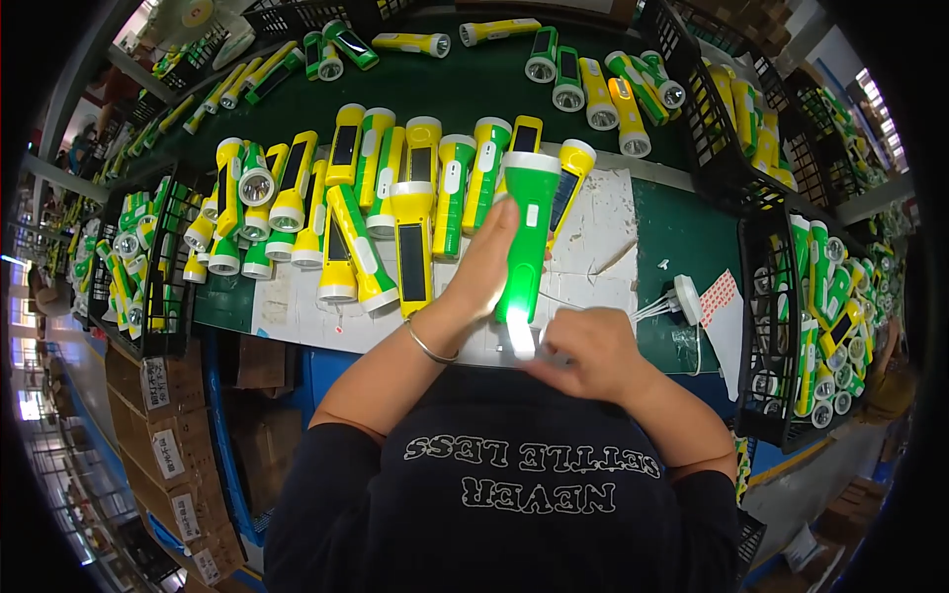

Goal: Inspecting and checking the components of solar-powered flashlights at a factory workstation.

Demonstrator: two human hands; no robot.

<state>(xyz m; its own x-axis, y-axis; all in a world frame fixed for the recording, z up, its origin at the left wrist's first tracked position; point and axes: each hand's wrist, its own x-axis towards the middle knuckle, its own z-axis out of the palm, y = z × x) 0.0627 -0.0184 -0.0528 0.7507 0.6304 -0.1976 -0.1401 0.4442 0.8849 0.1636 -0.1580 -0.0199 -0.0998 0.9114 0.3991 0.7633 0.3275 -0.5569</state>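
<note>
My left hand [484,262] is closed around a green flashlight [534,203] with a white head, held with the head pointing away from me. A strong white light glows at its near end, where a bright strip [520,336] sticks out. My right hand [591,358] is beside that end, fingers curled and thumb toward the strip. The fingertips are blurred, and whether they touch the strip is hard to see. Just beyond my left hand lie several yellow and green flashlights, among them a yellow one [412,247] with a dark solar panel.
Black crates of flashlights stand on the left [168,262] and right [776,326], with another crate [707,119] at the far right. More flashlights [597,94] lie along the back of the green table [657,232]. A white plug block [682,299] with cords sits right of my hands.
</note>
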